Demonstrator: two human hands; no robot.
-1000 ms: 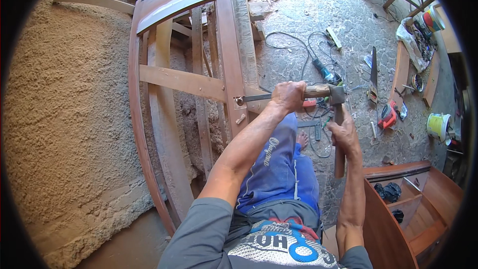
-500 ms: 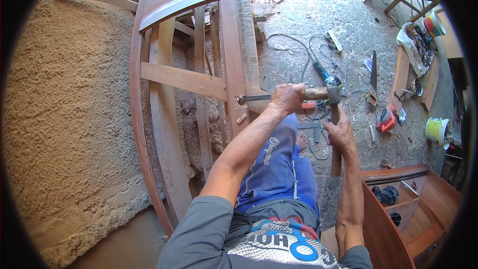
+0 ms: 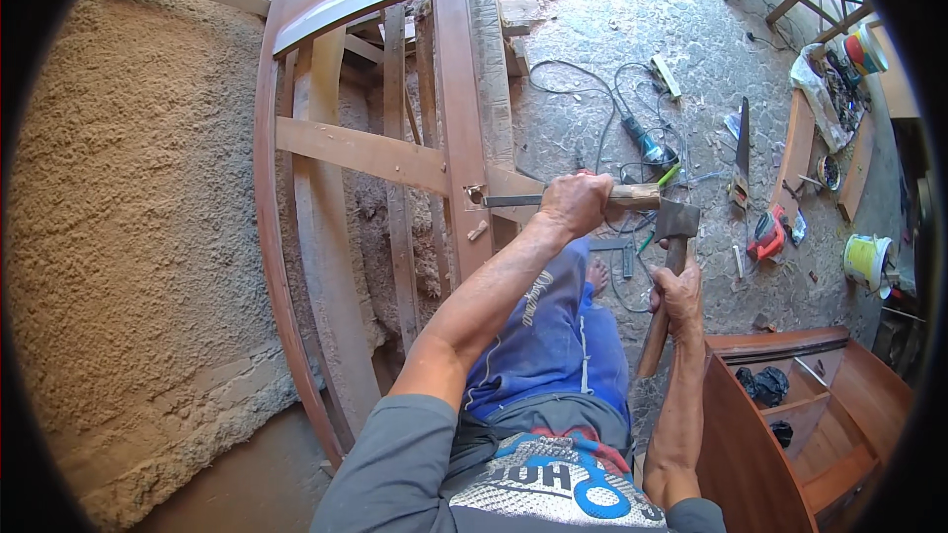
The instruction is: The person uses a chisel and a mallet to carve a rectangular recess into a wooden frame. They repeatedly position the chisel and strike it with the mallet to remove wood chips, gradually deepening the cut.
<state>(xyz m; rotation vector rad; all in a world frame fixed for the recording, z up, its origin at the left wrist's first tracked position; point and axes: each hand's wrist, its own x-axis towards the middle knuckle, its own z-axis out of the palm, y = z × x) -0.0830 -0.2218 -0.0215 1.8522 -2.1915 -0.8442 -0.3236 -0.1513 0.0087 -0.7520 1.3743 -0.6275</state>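
Two hands at work in the head view: the left hand (image 3: pixel 576 205) is wrapped tight round a wooden-handled steel chisel (image 3: pixel 553 199), its tip set in a mortise on the reddish-brown curved wooden frame (image 3: pixel 456 89). The right hand (image 3: pixel 679 298) grips the wooden-handled hammer (image 3: pixel 673 237), whose head has come down near the chisel's butt since a moment ago, so a blow looks close. At the right edge stands a yellow plastic tub (image 3: pixel 866 259), and a red power tool (image 3: pixel 766 234) lies on the concrete floor.

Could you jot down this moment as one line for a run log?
left hand: grips chisel, tip at wooden frame | right hand: holds hammer, head against chisel handle | floor: power tools, cables
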